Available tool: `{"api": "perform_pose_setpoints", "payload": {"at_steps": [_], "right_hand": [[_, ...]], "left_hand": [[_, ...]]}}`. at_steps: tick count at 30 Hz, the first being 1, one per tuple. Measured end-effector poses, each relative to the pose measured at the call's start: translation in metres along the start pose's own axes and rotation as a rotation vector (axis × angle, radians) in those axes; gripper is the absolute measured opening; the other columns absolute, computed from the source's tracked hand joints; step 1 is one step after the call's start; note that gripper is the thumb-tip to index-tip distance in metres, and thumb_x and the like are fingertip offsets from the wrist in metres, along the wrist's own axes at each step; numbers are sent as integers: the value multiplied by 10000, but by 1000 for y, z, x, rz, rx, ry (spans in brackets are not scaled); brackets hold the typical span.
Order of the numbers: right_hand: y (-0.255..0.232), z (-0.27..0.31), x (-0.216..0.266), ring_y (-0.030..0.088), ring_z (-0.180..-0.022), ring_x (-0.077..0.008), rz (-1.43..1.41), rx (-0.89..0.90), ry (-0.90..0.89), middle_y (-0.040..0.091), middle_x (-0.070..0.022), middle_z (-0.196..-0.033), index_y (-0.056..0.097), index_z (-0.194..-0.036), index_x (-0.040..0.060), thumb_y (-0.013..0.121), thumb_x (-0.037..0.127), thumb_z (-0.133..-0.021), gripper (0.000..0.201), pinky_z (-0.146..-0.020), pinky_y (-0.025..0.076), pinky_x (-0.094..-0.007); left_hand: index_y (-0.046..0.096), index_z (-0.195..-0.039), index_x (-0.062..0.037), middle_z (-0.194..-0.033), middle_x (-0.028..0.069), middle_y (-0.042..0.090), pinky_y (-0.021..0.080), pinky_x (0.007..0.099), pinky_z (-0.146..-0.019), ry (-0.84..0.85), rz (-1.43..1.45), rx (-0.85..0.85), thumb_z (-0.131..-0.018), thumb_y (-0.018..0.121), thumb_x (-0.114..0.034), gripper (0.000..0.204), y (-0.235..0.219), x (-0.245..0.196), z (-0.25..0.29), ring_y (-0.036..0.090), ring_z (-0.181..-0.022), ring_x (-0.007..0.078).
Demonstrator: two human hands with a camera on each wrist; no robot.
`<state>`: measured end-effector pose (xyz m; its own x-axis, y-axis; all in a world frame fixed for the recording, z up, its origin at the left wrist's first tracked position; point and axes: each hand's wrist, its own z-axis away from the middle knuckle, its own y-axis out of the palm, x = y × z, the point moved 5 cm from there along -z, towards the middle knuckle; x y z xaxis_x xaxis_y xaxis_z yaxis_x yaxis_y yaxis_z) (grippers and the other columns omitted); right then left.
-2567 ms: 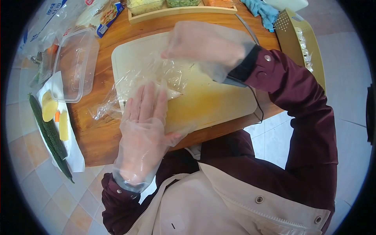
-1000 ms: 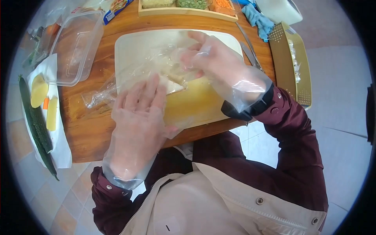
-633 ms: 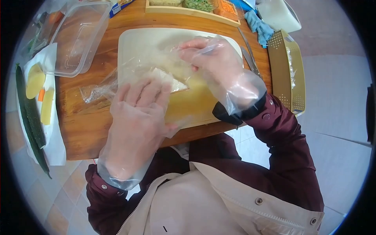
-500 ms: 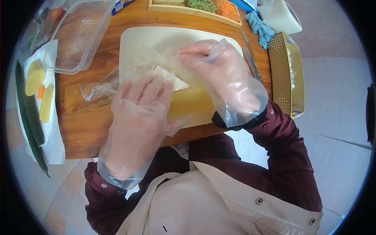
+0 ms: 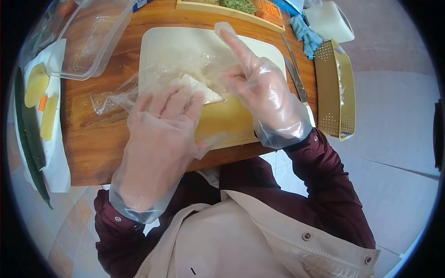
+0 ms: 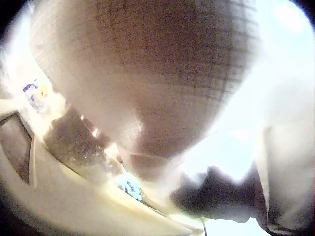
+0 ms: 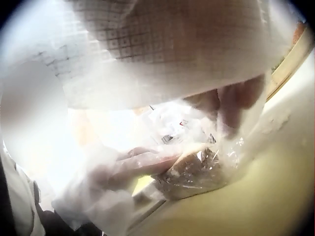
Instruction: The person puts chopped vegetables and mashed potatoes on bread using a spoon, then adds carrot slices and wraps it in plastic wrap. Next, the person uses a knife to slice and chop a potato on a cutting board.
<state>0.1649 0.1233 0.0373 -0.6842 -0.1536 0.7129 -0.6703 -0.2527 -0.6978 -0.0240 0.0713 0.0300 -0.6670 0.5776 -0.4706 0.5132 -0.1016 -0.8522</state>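
Observation:
A white triangular sandwich wedge (image 5: 206,91) in clear plastic wrap (image 5: 111,101) lies on the pale cutting board (image 5: 155,44). My left hand (image 5: 157,134), in a loose clear glove, rests its outstretched fingers over the wedge's left side. To the right, my gloved right hand (image 5: 269,95) has its index finger raised and straight, while the curled fingers below pinch the wrap near the wedge. In the right wrist view, the wrapped wedge (image 7: 194,169) sits between both hands' fingers. The glove's textured film fills most of the left wrist view.
Knives (image 5: 296,76) lie beside the board's right edge, near a perforated basket (image 5: 327,92). A wooden tray (image 5: 199,6) of chopped fillings stands behind. At left are a clear plastic box (image 5: 95,51) and cucumbers (image 5: 30,134) on white paper. A blue cloth (image 5: 305,36) is back right.
My right hand came down from the board's far side to the wedge's right, and its index finger has just lifted. More of the wedge shows. My left hand stays over it.

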Motion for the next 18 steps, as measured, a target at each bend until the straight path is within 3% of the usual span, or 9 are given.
{"api": "perform_pose_setpoints", "payload": {"at_steps": [2,5,7,11,13,14,17,18], "right_hand": [[-2,0,-1,702,-946,-162,88,2,28,761,-144,-1040,374,-1657,80,663,-9,-932,786,-875,553,-310],[1,6,10,718,-875,-179,47,2,-80,766,-150,-944,411,-1638,87,682,-6,-914,779,-829,552,-304],[3,16,25,715,-820,-199,349,-74,-212,754,-171,-948,450,-1615,97,706,15,-911,753,-806,555,-314],[12,31,38,694,-729,-206,569,-148,-337,756,-176,-940,472,-1590,58,719,30,-922,712,-762,555,-332],[4,37,43,667,-668,-209,48,-10,-55,768,-171,-1017,482,-1567,10,687,91,-975,632,-728,549,-340],[2,37,41,667,-668,-209,49,-9,-55,768,-171,-1017,482,-1567,10,687,91,-975,632,-728,549,-340],[-29,33,26,654,-623,-200,-226,-333,-148,768,-170,-1131,460,-1566,-29,620,273,-1040,627,-704,546,-324],[-35,23,19,696,-754,-245,20,-218,-193,732,-195,-1236,449,-1574,-29,578,351,-1049,661,-796,554,-351]], "left_hand": [[655,-1330,-47,-1310,119,639,444,485,-1096,-5,2,-8,-629,931,-188,766,1,1,1,595,-1276,325],[657,-1329,-47,-1307,115,644,449,477,-1087,-32,13,-11,-622,930,-196,773,1,3,2,598,-1276,319],[660,-1329,-46,-1301,115,652,447,472,-1086,-4,23,-19,-620,927,-198,773,1,3,2,599,-1278,316],[663,-1325,-46,-1298,119,657,444,477,-1089,1,29,-17,-628,925,-192,758,1,3,2,600,-1277,316],[655,-1336,-44,-1318,121,659,432,479,-1105,-7,8,-15,-638,927,-207,767,2,4,3,596,-1290,314],[655,-1336,-44,-1318,121,659,432,479,-1105,-8,10,-15,-638,927,-207,767,1,4,3,596,-1290,314],[648,-1339,-45,-1354,127,653,419,482,-1122,-4,31,-4,-662,922,-200,747,-4,4,3,587,-1307,324],[646,-1334,-44,-1360,134,649,411,485,-1130,-10,47,5,-676,913,-189,724,-6,8,5,582,-1315,332]]}}
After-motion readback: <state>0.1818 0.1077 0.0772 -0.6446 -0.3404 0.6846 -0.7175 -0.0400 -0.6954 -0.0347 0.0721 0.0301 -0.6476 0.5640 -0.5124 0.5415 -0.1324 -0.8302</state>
